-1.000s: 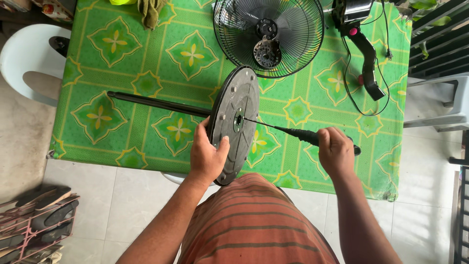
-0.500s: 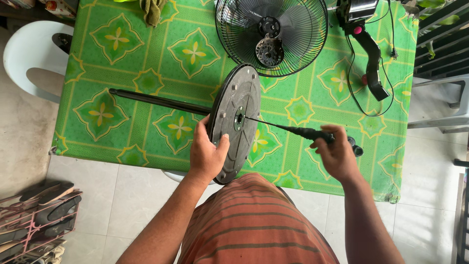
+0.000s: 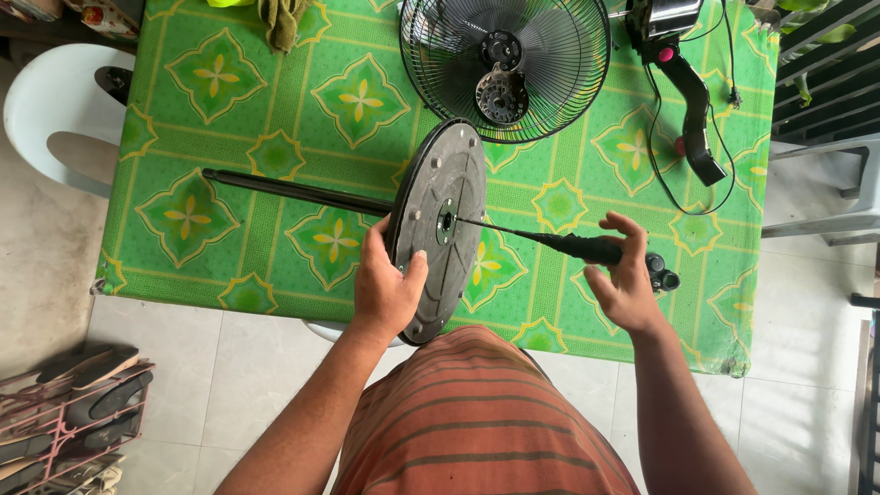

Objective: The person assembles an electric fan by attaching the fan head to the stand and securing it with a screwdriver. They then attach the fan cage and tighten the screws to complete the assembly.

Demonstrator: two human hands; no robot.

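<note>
a: over the green patterned table (image 3: 275, 110), what's the left hand (image 3: 385, 289) doing?

b: it grips the lower rim of the round grey fan base (image 3: 435, 229), which stands on edge with its black pole (image 3: 293, 191) lying across the cloth.

a: and the right hand (image 3: 628, 275)?

b: fingers spread open, loosely touching the black screwdriver (image 3: 559, 243), whose tip sits in the base's centre hole. a wire fan guard (image 3: 506, 66) lies beyond.

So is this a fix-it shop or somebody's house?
Probably a home porch or patio used for repairs: a table with a green patterned cloth, a white plastic chair, a rack of sandals on the tiled floor, and fan parts spread out.
</note>
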